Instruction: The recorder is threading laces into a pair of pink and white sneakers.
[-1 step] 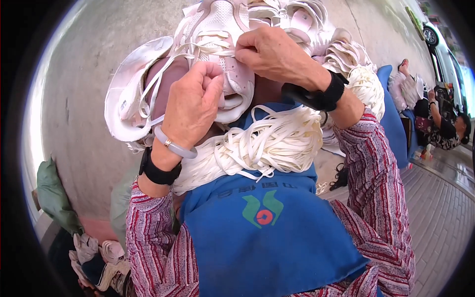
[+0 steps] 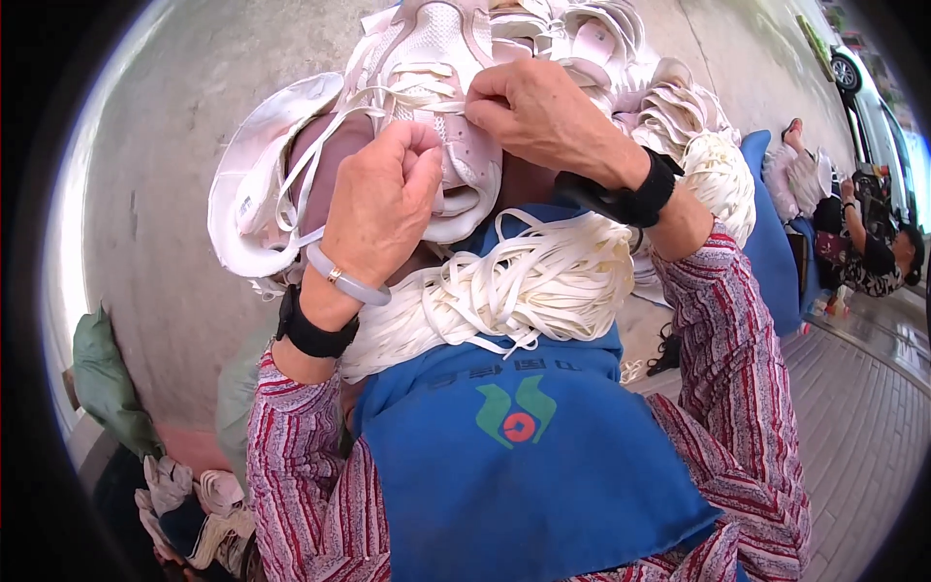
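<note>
A white and pale pink shoe upper [image 2: 433,41] lies across my knees, its toe end towards me, with a white shoelace [image 2: 427,100] threaded through its eyelets. My left hand [image 2: 386,194] is closed in a pinch over its left side; what the fingertips grip is hidden. On the right side my right hand [image 2: 543,114] pinches by the eyelets, where the lace runs to its fingers. A second white shoe upper [image 2: 235,218] stands against my left knee, and a loose lace loop trails past it. In my lap lies a thick bundle of white shoelaces [image 2: 533,276].
More shoe uppers [image 2: 679,107] are stacked beyond my right hand, beside another lace bundle [image 2: 722,184]. A blue apron [image 2: 543,485] covers my lap. A green sack [image 2: 112,383] stands at left. Another person [image 2: 878,252] sits at far right, near a parked vehicle.
Both hands and the shoe upper have shifted very slightly to the right and down in the picture. The pinches look the same.
</note>
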`<state>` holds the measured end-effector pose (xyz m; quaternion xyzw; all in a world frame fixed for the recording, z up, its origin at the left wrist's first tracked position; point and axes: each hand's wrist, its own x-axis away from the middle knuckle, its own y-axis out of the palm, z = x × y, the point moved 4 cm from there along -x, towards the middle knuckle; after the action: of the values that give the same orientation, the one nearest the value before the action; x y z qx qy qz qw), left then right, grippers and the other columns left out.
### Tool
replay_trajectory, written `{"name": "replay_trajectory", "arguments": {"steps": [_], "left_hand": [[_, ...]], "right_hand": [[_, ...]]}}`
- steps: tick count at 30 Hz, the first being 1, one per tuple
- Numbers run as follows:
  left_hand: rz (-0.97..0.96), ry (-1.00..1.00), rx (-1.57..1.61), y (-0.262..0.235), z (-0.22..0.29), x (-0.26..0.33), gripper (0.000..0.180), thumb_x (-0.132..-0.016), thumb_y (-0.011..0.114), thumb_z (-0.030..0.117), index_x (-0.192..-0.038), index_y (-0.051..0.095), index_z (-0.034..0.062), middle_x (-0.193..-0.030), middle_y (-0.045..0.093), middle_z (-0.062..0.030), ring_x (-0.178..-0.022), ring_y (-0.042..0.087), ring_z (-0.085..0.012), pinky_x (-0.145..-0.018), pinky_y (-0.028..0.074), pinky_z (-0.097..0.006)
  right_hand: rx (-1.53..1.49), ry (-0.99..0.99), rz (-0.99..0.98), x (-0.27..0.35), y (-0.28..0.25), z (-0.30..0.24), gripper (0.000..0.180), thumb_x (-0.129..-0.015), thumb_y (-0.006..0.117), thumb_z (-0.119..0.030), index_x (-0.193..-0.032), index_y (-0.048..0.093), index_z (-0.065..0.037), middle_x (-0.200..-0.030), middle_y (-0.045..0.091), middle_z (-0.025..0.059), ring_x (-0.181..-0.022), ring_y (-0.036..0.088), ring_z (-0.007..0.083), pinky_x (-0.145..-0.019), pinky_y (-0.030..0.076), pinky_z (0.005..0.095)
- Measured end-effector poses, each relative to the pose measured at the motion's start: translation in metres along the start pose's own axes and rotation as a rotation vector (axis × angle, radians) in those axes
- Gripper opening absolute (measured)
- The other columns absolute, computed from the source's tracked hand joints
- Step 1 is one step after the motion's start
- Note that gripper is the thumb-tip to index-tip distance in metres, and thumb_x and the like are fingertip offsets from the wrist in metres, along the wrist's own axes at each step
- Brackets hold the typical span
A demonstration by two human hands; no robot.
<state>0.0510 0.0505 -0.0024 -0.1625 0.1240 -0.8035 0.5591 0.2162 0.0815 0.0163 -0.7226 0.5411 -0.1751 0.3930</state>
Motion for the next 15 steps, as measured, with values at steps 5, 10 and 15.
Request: {"name": "replay_trajectory", "arguments": {"steps": [5, 10, 15], "left_hand": [[0.056, 0.088, -0.123, 0.002, 0.004, -0.007, 0.013, -0.086, 0.057, 0.010, -0.094, 0.063, 0.0017, -0.065, 0.064, -0.0145, -0.062, 0.067, -0.0234, -0.055, 0.049, -0.032], [0.047, 0.045, -0.055, 0.009, 0.003, -0.011, 0.015, -0.086, 0.059, 0.010, -0.098, 0.064, 0.0020, -0.066, 0.063, -0.0116, -0.060, 0.064, -0.0174, -0.055, 0.048, -0.029], [0.098, 0.023, 0.214, 0.018, -0.003, -0.002, 0.016, -0.089, 0.058, 0.009, -0.102, 0.064, 0.0004, -0.065, 0.060, -0.0073, -0.059, 0.056, -0.0086, -0.055, 0.045, -0.026]], "right_hand": [[-0.049, 0.033, 0.056, 0.006, 0.000, 0.001, 0.017, -0.075, 0.053, -0.010, -0.066, 0.061, 0.003, -0.060, 0.056, 0.0248, -0.059, 0.059, 0.0407, -0.057, 0.048, 0.0441], [0.231, -0.100, -0.005, 0.004, -0.004, -0.012, 0.013, -0.076, 0.057, -0.009, -0.073, 0.063, 0.002, -0.069, 0.059, 0.0203, -0.065, 0.063, 0.0358, -0.059, 0.050, 0.0409], [0.454, -0.323, -0.164, 0.002, 0.000, -0.039, 0.011, -0.077, 0.057, -0.007, -0.077, 0.062, 0.003, -0.074, 0.059, 0.0169, -0.070, 0.062, 0.0344, -0.060, 0.050, 0.0404]]}}
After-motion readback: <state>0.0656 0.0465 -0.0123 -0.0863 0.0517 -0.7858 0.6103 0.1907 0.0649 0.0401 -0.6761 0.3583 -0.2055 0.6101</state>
